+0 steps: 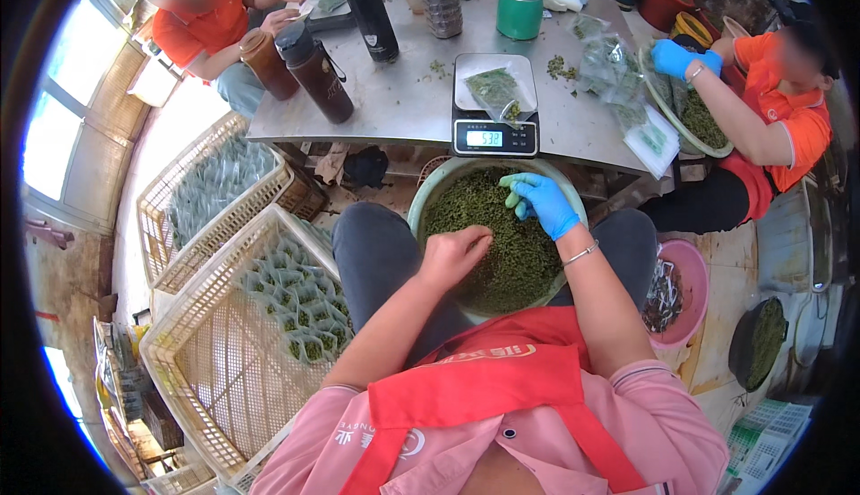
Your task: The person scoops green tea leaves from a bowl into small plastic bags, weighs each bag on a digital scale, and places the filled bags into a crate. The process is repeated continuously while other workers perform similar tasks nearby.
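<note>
A round pale-green basin point(415, 211) full of small green grains point(498, 266) sits between my knees. My left hand point(459, 251) is bare and hovers over the grains, its fingers curled together; what they hold, if anything, is hidden. My right hand point(545, 205), in a blue glove with greenish fingertips, is over the basin's far right part with fingers bent inward. I cannot make out what lies in them. Just beyond the basin, a small clear bag point(494, 92) of green stuff rests on a digital scale point(495, 139) at the table's edge.
Bottles point(313, 74) and a green jar point(520, 2) stand on the metal table point(403, 105). Clear bags point(609, 65) lie at its right. Plastic crates point(215, 352) with filled bags point(300, 293) are at left. A pink basin point(690, 271) is at right. Two co-workers sit across and right.
</note>
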`<action>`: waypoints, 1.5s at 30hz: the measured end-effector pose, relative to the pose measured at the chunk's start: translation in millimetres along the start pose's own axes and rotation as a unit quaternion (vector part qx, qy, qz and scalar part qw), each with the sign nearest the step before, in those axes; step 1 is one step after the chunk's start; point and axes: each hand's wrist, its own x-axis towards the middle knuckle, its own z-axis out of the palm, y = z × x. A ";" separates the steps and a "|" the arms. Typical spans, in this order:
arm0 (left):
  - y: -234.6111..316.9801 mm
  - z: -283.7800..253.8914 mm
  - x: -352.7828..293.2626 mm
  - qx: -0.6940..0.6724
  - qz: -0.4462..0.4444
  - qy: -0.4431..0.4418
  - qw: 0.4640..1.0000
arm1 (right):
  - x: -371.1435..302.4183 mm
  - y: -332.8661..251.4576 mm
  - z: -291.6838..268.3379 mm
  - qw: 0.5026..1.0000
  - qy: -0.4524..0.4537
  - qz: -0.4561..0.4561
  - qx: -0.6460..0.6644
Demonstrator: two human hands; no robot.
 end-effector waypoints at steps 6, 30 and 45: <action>-25.2 -38.0 43.3 -0.133 -0.111 0.045 0.984 | -5.6 -14.5 9.5 0.982 0.140 -0.121 -0.028; -57.1 -60.8 100.2 0.175 -0.247 0.109 0.947 | 57.6 -89.5 132.5 0.661 0.056 -0.325 -0.674; -68.7 -46.1 95.1 0.200 -0.063 0.162 0.964 | 61.3 -65.2 108.4 0.724 0.004 -0.295 -0.624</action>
